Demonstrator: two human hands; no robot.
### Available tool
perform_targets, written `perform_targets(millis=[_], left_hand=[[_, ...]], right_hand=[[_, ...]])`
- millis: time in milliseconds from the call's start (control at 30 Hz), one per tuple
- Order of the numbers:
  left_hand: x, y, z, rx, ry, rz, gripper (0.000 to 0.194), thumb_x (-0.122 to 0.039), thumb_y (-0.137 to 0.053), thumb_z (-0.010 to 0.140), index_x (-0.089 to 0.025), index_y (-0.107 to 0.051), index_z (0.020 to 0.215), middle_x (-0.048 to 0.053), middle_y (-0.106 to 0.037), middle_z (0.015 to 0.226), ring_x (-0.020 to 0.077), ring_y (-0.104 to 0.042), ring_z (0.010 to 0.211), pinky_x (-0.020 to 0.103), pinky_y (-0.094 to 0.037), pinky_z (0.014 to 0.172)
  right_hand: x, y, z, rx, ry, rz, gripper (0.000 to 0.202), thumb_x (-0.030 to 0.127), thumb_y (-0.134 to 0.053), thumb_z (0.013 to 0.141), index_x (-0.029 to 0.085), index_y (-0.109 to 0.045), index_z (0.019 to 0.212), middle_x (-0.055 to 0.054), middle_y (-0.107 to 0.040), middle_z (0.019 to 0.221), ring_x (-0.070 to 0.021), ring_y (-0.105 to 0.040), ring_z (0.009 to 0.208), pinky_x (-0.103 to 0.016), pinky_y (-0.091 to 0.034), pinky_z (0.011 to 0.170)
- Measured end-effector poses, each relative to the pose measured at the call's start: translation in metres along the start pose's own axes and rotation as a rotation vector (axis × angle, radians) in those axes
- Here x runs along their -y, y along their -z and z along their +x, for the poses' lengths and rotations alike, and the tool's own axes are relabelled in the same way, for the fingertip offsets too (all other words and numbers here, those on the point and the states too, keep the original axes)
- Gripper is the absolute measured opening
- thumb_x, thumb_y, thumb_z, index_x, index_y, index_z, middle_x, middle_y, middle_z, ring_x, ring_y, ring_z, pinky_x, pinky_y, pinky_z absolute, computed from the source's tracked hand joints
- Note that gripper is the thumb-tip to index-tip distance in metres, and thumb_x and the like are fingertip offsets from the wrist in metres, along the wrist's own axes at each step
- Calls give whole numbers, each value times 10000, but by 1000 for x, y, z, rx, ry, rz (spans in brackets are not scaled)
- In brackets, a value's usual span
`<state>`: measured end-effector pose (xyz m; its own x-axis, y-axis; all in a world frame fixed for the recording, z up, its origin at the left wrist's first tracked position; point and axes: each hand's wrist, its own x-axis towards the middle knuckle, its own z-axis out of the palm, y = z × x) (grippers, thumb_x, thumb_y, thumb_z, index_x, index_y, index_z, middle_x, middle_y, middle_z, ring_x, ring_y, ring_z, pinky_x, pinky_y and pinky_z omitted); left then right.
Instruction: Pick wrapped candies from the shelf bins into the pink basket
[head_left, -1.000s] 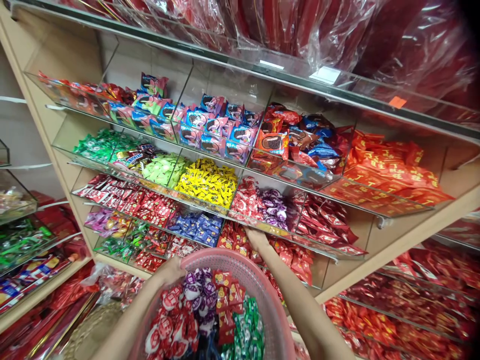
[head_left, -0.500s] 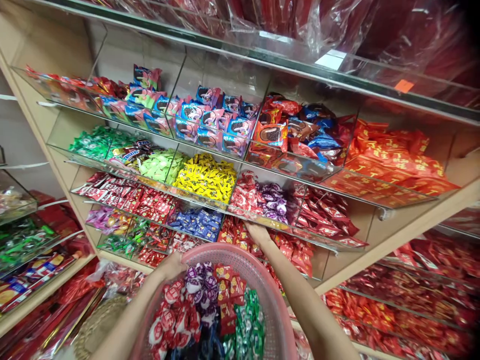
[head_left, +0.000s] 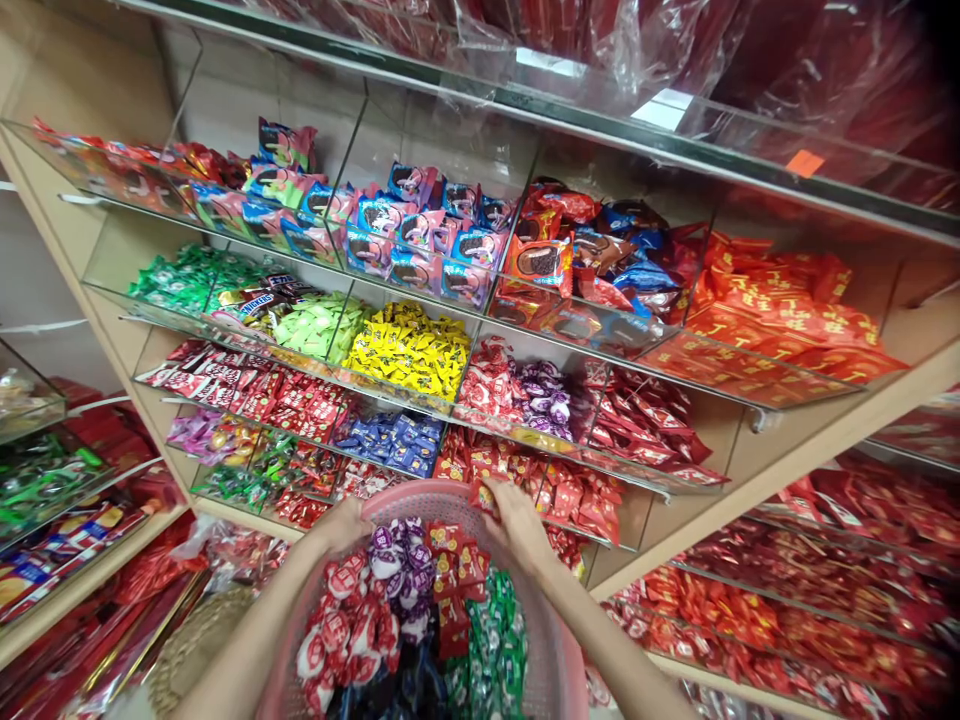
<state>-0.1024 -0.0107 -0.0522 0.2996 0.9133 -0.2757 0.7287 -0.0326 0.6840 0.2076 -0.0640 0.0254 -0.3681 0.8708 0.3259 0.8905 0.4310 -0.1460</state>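
While the left hand (head_left: 346, 524) grips the far rim of a pink basket (head_left: 551, 640), its fingers curled over the edge, the right hand (head_left: 517, 520) sits just above the same rim, closed on a few small red sweets (head_left: 484, 492) pinched at its fingertips. Both forearms run up from the bottom of the head view, one on each side of the basket. Below and between the hands, the basket holds heaps of wrapped candy: red-and-white pieces (head_left: 341, 630) under the left hand, purple ones (head_left: 401, 570) in the middle, small red packets (head_left: 454, 580) near the right hand, and green ones (head_left: 495, 640) closer to the body.

Just beyond the right hand, a clear shelf bin holds more red packets (head_left: 555, 490) of the same kind. Beyond the left hand lie blue sweets (head_left: 394, 440), and higher up, well away from both hands, yellow packets (head_left: 412, 350), light green ones (head_left: 319, 330) and blue-and-pink biscuit packs (head_left: 420, 235). To the right of the right hand, further shelves carry red wrapped goods (head_left: 780, 320).
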Motion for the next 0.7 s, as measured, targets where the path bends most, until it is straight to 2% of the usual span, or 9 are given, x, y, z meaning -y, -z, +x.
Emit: perform_targets(millis=[133, 267, 567, 700], left_hand=[[2, -1, 0, -6, 10, 13, 192, -316, -441, 588, -130, -404, 557, -23, -331, 510, 69, -309, 473, 189, -233, 452], [0, -1, -1, -6, 15, 8, 199, -321, -444, 595, -125, -435, 566, -21, -350, 512, 73, -332, 484, 188, -245, 463], [-2, 1, -2, -35, 34, 76, 217, -326, -457, 603, -113, -477, 570, -17, -366, 507, 72, -346, 480, 183, -235, 456], [2, -1, 1, -32, -1, 63, 203, -314, -450, 609, -115, -479, 585, -20, -365, 511, 71, -343, 480, 180, -237, 454]], right_hand=[[17, -23, -26, 139, -35, 26, 511, 200, -433, 775, 215, -322, 1274, -80, -514, 1133, -214, -465, 1033, -360, -370, 864], [21, -37, -31, 223, -117, -35, 485, 185, -439, 767, 196, -371, 1247, -98, -516, 1158, -226, -464, 1069, -340, -380, 870], [20, -47, -28, 246, -97, -110, 481, 151, -441, 761, 200, -380, 1236, -88, -547, 1112, -212, -522, 992, -296, -413, 803], [18, -49, -28, 192, -85, -94, 435, 219, -460, 788, 196, -389, 1217, -101, -544, 1119, -213, -533, 972, -293, -417, 784]])
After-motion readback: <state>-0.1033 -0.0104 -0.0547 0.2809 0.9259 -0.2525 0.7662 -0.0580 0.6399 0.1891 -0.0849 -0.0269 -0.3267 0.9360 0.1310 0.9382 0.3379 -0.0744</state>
